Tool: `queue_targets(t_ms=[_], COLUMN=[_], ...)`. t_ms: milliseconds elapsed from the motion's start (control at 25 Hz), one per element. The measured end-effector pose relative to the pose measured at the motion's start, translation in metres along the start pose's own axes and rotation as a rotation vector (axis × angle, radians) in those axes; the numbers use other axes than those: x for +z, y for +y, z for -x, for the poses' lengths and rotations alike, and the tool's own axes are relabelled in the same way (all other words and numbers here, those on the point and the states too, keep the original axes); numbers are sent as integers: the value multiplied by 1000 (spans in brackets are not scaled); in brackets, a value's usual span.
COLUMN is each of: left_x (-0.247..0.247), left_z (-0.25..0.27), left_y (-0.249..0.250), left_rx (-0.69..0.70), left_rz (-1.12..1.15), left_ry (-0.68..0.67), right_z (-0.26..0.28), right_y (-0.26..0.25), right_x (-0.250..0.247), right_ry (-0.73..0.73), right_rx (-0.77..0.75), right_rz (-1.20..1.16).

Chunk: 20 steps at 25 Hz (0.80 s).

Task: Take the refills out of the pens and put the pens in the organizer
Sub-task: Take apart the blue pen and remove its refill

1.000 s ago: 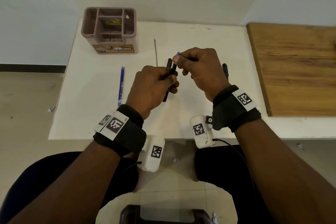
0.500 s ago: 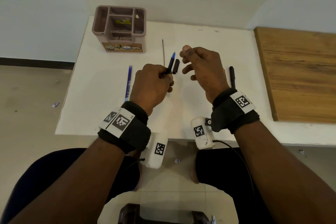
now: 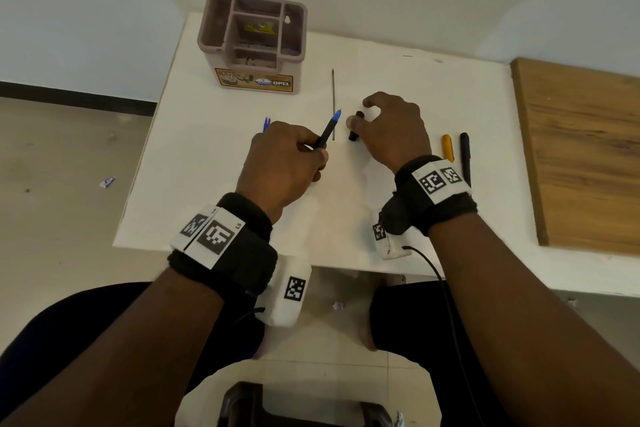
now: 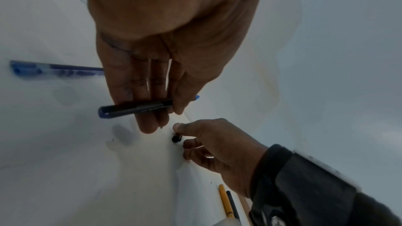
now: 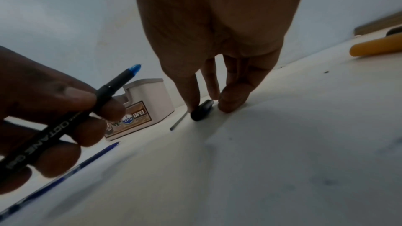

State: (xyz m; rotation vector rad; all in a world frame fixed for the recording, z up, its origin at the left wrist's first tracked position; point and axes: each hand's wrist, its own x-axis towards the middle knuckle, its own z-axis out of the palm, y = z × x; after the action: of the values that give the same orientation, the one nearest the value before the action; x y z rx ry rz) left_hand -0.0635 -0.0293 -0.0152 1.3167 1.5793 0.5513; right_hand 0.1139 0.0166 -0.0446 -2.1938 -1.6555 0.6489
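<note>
The left hand [image 3: 282, 158] has its fingers [image 4: 150, 112] curled around a black pen with a blue tip [image 3: 327, 131], which it holds tilted above the white table [image 3: 398, 87], with the blue tip pointing far and slightly to the right. The right hand [image 3: 391, 130] is low on the table, just right of this pen, and its thumb and fingers [image 5: 191, 92] are placed on both sides of a short black pen cap [image 3: 354, 130] that lies on the surface; the fingertips touch it, but it is not clear whether they really pinch it. A thin grey refill [image 3: 333, 104] lies on the table between the two hands and reaches toward the far side. At the far left of the table stands the brown plastic organizer with several compartments [image 3: 252, 45] and a label on its near wall; some small items are in its middle compartment, but they are too small to tell. A blue pen [image 4: 56, 71] lies on the table left of the left hand, partly hidden by it in the head view. Right of the right hand, a yellow pen [image 3: 447, 147] and a thin black pen [image 3: 464, 156] lie side by side, near a wooden board [image 3: 581, 149] at the right edge.
</note>
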Motion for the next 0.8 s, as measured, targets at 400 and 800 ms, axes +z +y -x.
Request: queue_targets(t_ms=[400,800], left_x=[8,31], left_z=[7,12], left_y=[7,21], left_rx=[5,31], left_rz=[7,10], left_ry=[-60,-86], right_z=[15,34], right_y=[-4,12], right_x=[-26,-47], right_ry=[174,231], right_rx=[113,-33], right_rz=[-959,-804])
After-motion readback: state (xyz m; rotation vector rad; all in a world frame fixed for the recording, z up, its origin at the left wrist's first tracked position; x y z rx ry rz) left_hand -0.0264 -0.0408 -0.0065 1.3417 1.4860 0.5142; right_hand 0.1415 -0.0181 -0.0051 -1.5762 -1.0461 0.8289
